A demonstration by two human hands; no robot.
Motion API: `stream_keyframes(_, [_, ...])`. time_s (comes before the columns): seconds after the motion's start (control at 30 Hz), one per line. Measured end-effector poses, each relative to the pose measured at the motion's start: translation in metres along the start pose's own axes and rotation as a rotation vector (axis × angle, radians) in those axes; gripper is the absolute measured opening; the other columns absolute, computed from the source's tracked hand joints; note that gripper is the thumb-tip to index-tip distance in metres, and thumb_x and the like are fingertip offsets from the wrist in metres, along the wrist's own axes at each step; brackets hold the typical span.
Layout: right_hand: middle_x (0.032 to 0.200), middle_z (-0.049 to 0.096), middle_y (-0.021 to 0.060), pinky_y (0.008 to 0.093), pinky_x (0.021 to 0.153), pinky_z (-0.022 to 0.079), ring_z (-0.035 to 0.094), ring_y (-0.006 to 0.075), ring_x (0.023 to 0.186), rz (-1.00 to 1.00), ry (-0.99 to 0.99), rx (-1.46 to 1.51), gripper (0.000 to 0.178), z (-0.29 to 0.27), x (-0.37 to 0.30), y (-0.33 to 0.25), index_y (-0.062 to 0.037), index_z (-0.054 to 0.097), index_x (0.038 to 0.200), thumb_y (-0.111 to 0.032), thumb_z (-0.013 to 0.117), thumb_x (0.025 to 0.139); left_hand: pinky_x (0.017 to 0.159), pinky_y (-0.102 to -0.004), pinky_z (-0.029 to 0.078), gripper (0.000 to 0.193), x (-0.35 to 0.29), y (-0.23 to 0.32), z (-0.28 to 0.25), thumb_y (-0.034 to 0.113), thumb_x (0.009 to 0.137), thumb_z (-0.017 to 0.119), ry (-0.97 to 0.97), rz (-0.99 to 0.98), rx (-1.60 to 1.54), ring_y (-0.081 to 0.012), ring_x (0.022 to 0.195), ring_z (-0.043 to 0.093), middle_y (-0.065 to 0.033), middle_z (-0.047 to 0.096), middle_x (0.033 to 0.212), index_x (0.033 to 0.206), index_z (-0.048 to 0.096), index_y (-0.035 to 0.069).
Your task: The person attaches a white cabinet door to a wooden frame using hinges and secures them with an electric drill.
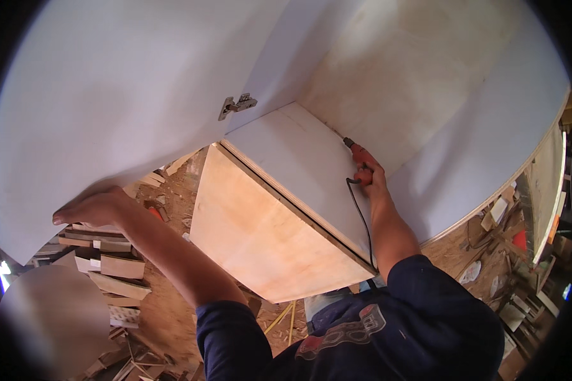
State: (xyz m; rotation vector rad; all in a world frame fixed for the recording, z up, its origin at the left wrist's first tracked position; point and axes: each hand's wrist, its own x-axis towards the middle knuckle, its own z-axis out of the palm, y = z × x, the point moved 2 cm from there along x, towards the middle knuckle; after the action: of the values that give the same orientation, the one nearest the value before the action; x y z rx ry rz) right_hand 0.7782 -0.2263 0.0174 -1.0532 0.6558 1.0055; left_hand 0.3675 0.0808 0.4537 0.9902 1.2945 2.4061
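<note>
My right hand [376, 178] is wrapped round a red corded power drill [363, 156]. Its dark chuck points away from me, at the seam where the white cabinet bottom panel [299, 146] meets the pale wooden back panel [413, 70]. Any bit or screw at the tip is too small to make out. My left hand [95, 208] grips the lower edge of the large white cabinet door [108, 95], which stands swung out to the left; some fingers are hidden. A metal hinge [237, 105] joins the door to the cabinet side.
The drill's black cord [366, 225] runs over the cabinet's front edge toward me. A bare plywood panel [267, 235] faces me below that edge. Wood offcuts [122, 267] lie piled at the left, with more scraps [511, 235] at the right. A yellow folding rule [286, 317] shows near my legs.
</note>
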Motion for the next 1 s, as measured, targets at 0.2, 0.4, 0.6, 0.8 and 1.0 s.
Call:
stream_keyframes(0.2, [0.101, 0.062, 0.0139, 0.0327, 0.063, 0.054, 0.066, 0.0232, 0.086, 0.114, -0.155, -0.13, 0.032, -0.012, 0.014, -0.02, -0.0015, 0.054, 0.123, -0.006, 0.062, 0.093, 0.121, -0.0565, 0.031, 0.101, -0.005, 0.006, -0.001, 0.075, 0.095, 0.037, 0.085, -0.064, 0.097, -0.042, 0.147, 0.031, -0.0209, 0.022, 0.164, 0.158, 0.016, -0.001])
stream_keyframes(0.4, [0.094, 0.064, 0.0093, 0.0303, 0.058, 0.055, 0.065, 0.0194, 0.079, 0.206, -0.3, -0.091, 0.029, -0.035, 0.037, -0.023, -0.0083, 0.053, 0.118, -0.007, 0.064, 0.092, 0.126, -0.0538, 0.019, 0.094, -0.021, 0.011, 0.019, 0.073, 0.098, 0.031, 0.07, -0.092, 0.124, -0.0391, 0.152, 0.02, -0.0198, 0.014, 0.166, 0.161, 0.01, 0.007])
stream_keyframes(0.6, [0.084, 0.063, 0.0079, 0.0293, 0.061, 0.054, 0.062, 0.0179, 0.07, 0.14, -0.119, -0.194, 0.024, 0.001, 0.018, -0.006, -0.006, 0.055, 0.113, -0.014, 0.065, 0.094, 0.122, -0.0579, 0.028, 0.099, -0.004, 0.001, 0.0, 0.077, 0.094, 0.04, 0.128, 0.024, 0.083, -0.0428, 0.147, 0.031, -0.021, 0.026, 0.163, 0.157, 0.023, 0.002])
stream_keyframes(0.8, [0.085, 0.063, 0.0094, 0.029, 0.06, 0.053, 0.061, 0.0175, 0.069, 0.149, -0.232, -0.247, 0.025, -0.004, 0.031, -0.008, -0.006, 0.055, 0.113, -0.017, 0.066, 0.093, 0.124, -0.0575, 0.025, 0.097, -0.01, 0.004, 0.008, 0.074, 0.097, 0.033, 0.059, 0.024, 0.108, -0.0422, 0.15, 0.026, -0.0212, 0.021, 0.164, 0.157, 0.02, 0.001])
stream_keyframes(1.0, [0.086, 0.064, 0.0095, 0.0304, 0.061, 0.053, 0.06, 0.0177, 0.067, 0.044, -0.182, -0.278, 0.023, 0.002, 0.033, -0.005, -0.0059, 0.057, 0.111, -0.018, 0.065, 0.093, 0.125, -0.0572, 0.023, 0.094, -0.006, 0.005, 0.006, 0.073, 0.097, 0.03, 0.089, -0.046, 0.104, -0.0415, 0.151, 0.023, -0.0208, 0.02, 0.165, 0.159, 0.016, 0.004])
